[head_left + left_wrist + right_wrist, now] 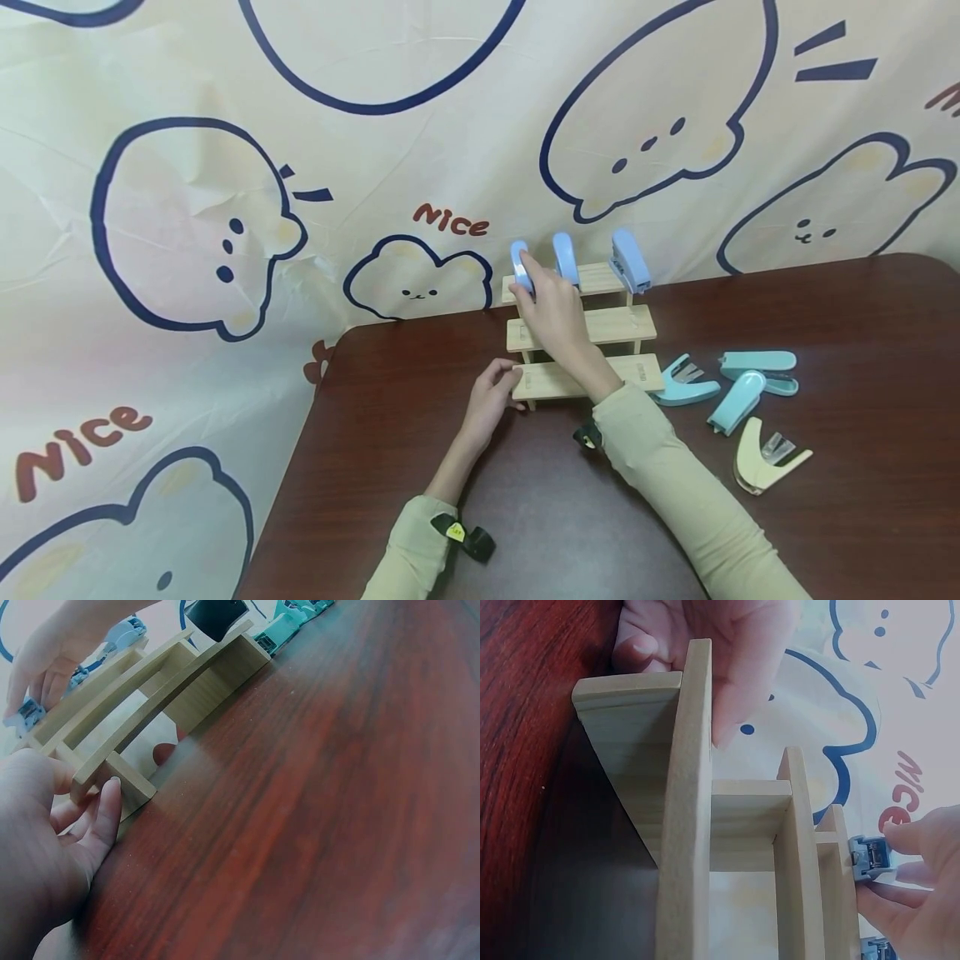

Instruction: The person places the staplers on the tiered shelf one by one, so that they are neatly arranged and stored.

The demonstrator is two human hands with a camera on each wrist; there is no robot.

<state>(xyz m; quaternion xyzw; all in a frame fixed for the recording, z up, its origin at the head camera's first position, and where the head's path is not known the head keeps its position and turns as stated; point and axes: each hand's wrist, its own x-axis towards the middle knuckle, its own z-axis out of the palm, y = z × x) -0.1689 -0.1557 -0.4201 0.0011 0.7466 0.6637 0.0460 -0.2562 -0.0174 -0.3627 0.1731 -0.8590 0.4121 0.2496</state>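
Note:
A pale wooden three-tier rack [618,323] stands on the table by the patterned wall cloth. My left hand [489,398] grips the left end of its lowest step, thumb and fingers around the board's corner [94,769]. Reaching over the rack, my right hand [557,321] pinches a small blue stapler [519,260] at the left end of the top step. In the right wrist view that stapler [871,856] is between thumb and fingers, right at the step's edge. A second blue stapler [566,257] stands mid-step, and a third [630,262] at the right end.
Right of the rack lie an opened teal stapler [686,392], another teal stapler [759,362] and a third [738,403] leaning against it. Nearer the front is an opened cream stapler [753,467]. Dark wood tabletop [862,383] surrounds them.

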